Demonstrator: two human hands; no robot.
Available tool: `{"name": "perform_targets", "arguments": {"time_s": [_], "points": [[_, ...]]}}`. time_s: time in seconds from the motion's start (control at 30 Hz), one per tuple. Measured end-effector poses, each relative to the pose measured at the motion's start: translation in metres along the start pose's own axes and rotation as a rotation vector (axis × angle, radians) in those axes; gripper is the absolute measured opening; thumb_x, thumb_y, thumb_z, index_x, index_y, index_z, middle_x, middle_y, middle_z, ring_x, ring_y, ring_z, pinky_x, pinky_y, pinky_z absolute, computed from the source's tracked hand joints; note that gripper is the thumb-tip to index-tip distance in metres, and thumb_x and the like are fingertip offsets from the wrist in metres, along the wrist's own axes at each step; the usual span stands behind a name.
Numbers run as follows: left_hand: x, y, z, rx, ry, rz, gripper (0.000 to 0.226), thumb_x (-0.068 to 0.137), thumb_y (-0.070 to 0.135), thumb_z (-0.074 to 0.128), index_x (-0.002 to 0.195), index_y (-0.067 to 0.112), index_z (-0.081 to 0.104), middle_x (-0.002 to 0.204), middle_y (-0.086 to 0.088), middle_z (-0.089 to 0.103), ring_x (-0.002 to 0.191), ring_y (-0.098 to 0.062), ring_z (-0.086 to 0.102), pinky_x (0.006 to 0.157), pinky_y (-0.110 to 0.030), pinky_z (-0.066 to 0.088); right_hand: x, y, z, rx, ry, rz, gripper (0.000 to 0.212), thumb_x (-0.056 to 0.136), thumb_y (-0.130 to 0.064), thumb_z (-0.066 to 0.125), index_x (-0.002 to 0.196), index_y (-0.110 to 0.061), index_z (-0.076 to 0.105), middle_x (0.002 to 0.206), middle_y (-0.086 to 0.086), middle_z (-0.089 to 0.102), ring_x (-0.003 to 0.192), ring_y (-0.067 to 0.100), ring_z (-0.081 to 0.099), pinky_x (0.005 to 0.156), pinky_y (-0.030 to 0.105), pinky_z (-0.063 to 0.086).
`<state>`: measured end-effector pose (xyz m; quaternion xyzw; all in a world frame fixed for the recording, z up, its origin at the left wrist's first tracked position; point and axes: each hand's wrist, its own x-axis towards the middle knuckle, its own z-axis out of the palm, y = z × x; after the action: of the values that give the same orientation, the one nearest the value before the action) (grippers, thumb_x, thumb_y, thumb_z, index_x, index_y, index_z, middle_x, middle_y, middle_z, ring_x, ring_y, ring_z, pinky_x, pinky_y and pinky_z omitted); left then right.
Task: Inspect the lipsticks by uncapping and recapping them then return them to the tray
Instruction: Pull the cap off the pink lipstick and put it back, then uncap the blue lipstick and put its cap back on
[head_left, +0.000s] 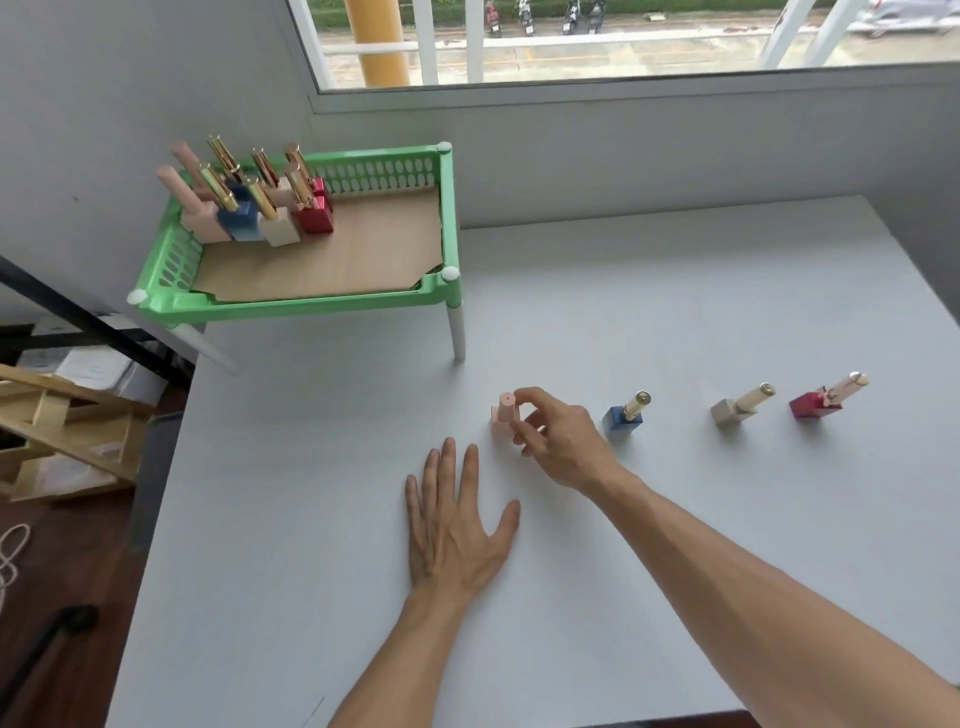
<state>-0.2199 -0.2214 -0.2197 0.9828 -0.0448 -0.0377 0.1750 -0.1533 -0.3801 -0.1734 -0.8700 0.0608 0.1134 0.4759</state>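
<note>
A pink lipstick (504, 414) stands upright on the white table (675, 291). My right hand (558, 441) pinches it from the right with thumb and fingers. My left hand (454, 525) lies flat on the table just in front of it, fingers spread and straight. To the right stand a blue lipstick (626, 415), a beige lipstick (737, 408) and a red lipstick (821, 400), each with a pale or gold cap. The green tray (311, 306) on white legs sits at the back left and holds several more lipsticks (254, 202) in its far left corner.
A wall and a window run behind the table. To the left, past the table edge, are a wooden frame (62, 431) and a black bar (88, 322) on the floor side. The tray's wooden floor (337, 254) is bare on its right half.
</note>
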Motion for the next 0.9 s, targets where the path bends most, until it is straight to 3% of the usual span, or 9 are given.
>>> {"name": "perform_targets", "arguments": {"time_s": [0.13,0.23,0.33,0.43,0.53,0.9], "points": [[0.0,0.001,-0.001,-0.005,0.008,0.001,0.079,0.081,0.065,0.031,0.148,0.024,0.024,0.159,-0.001,0.015,0.146,-0.018,0.007,0.115,-0.036,-0.011,0.001,0.001,0.002,-0.036,0.014,0.014,0.028,0.086,-0.064,0.043,0.094,-0.039,0.054,0.073,-0.006,0.069,0.064,0.02,0.067,0.07,0.036,0.056],[-0.001,0.001,-0.001,-0.002,0.01,-0.004,0.08,0.08,0.065,0.031,0.148,0.024,0.024,0.159,0.0,0.014,0.146,-0.018,0.006,0.115,-0.036,-0.011,-0.001,0.003,0.002,-0.071,0.005,0.013,0.021,0.089,-0.05,0.049,0.107,-0.04,0.051,0.082,-0.006,0.069,0.071,0.02,0.067,0.073,0.037,0.056],[0.0,0.0,0.0,-0.012,0.007,-0.012,0.079,0.081,0.063,0.035,0.148,0.023,0.023,0.159,0.0,0.013,0.146,-0.017,0.005,0.116,-0.036,-0.01,-0.007,0.006,0.0,-0.071,-0.007,0.027,0.038,0.087,-0.048,0.051,0.123,-0.038,0.044,0.087,-0.004,0.069,0.074,0.019,0.067,0.076,0.034,0.055],[-0.002,0.001,0.0,-0.01,0.011,-0.014,0.078,0.082,0.061,0.037,0.149,0.023,0.021,0.159,-0.001,0.012,0.146,-0.018,0.004,0.116,-0.038,-0.008,-0.018,0.011,-0.004,-0.062,0.016,0.034,0.04,0.089,-0.036,0.056,0.127,-0.036,0.043,0.086,-0.007,0.066,0.075,0.02,0.067,0.075,0.033,0.054],[-0.008,0.008,0.002,-0.012,0.007,-0.011,0.078,0.083,0.06,0.035,0.149,0.022,0.019,0.16,-0.001,0.01,0.147,-0.018,0.002,0.116,-0.038,-0.009,-0.033,0.02,-0.009,-0.059,0.068,0.047,0.036,0.089,-0.034,0.057,0.123,-0.037,0.045,0.08,-0.012,0.064,0.073,0.017,0.066,0.068,0.029,0.051],[-0.016,0.051,0.018,-0.01,-0.038,0.118,0.076,0.085,0.058,0.039,0.149,0.022,0.018,0.159,-0.002,0.012,0.146,-0.018,0.002,0.116,-0.04,-0.008,-0.081,0.061,-0.046,-0.025,0.333,0.133,0.013,0.088,-0.034,0.059,0.098,-0.026,0.055,0.076,-0.004,0.063,0.068,0.023,0.066,0.07,0.034,0.053]]}}
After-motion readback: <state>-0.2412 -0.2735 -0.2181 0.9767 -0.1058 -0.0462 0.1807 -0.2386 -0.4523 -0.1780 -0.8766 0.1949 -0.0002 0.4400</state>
